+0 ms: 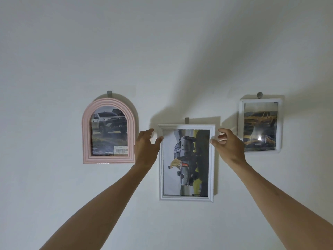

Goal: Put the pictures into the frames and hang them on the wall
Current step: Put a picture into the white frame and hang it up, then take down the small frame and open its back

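Three framed pictures hung on the white wall (162, 51), each from its own grey hook, so three hooks in all. Two bare hands reached up to the middle one.

The white rectangular frame (187, 126) sat between the two hands, its upper corners level with the fingers. It held a picture of a grey pickup truck (185, 159) turned on its side. The left hand (146, 143) was at the frame's upper left corner: its thumb tip touched or nearly touched the left edge, and the other fingers were loosely curled just beside the corner, not clamped round it. The right hand (228, 143) was at the upper right corner, thumb tip at the right edge, fingers loosely bent just beyond it. Whether either hand truly pressed the frame could not be told; neither plainly gripped it. One hook (187, 120) showed just above the frame's top edge, between the two hands.

Beyond the left fingers hung one pink arched frame (108, 130) with a silver truck picture, under its hook (109, 94). Beyond the right fingers hung one small white frame (260, 125) with a yellow truck picture, under a round hook (259, 95).
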